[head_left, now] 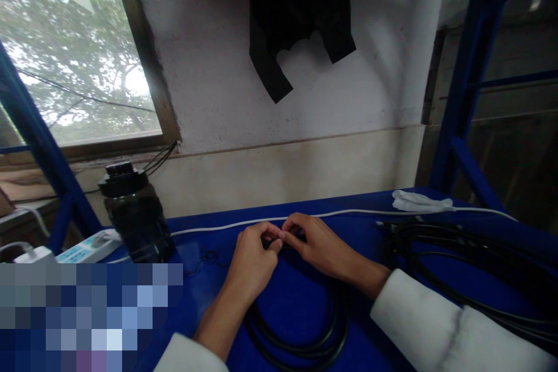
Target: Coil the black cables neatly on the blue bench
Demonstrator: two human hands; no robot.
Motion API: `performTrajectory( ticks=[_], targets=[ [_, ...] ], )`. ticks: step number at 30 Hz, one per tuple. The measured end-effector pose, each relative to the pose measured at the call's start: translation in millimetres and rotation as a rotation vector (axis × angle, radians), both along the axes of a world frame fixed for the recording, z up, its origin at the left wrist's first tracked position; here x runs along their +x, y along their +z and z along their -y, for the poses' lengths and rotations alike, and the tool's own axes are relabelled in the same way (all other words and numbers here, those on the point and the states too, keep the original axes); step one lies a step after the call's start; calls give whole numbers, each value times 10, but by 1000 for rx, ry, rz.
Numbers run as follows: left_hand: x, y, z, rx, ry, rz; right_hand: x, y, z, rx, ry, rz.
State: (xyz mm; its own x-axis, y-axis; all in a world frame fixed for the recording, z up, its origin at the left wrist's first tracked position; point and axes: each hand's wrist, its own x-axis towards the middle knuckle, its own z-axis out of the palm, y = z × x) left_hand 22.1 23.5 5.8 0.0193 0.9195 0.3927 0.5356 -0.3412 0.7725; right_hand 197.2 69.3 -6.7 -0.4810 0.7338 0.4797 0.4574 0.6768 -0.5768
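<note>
A coil of black cable (300,351) lies on the blue table (200,296), its far side under and between my hands. My left hand (255,256) is closed in a pinch at the top of the coil. Its fingertips meet those of my right hand (318,244), which is pinched too. Whatever lies between the fingertips is too small and dark to make out. Short thin black pieces (211,256) rest on the table just left of my left hand.
More black cable (418,244) is coiled at the right. A white cord (349,211) runs along the back, past crumpled white plastic (421,202). At the left stand a dark bottle (135,215) and a power strip (89,249). Blue posts (462,81) flank the table.
</note>
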Motion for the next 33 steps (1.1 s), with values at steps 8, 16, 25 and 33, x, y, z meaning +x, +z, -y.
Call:
performTrajectory(
  ticks=[8,16,25,33],
  targets=[
    [-9,17,14,-13,8,0,10,-15,-10,-11,12,2],
    [-31,17,-5,-29,25,10,7,-20,-18,-9,15,-17],
    [-50,21,-10,-28,38,21,16,-29,-30,5,14,-32],
    [-70,25,-28,-48,122,60,19,-32,-40,22,9,-35]
  ],
)
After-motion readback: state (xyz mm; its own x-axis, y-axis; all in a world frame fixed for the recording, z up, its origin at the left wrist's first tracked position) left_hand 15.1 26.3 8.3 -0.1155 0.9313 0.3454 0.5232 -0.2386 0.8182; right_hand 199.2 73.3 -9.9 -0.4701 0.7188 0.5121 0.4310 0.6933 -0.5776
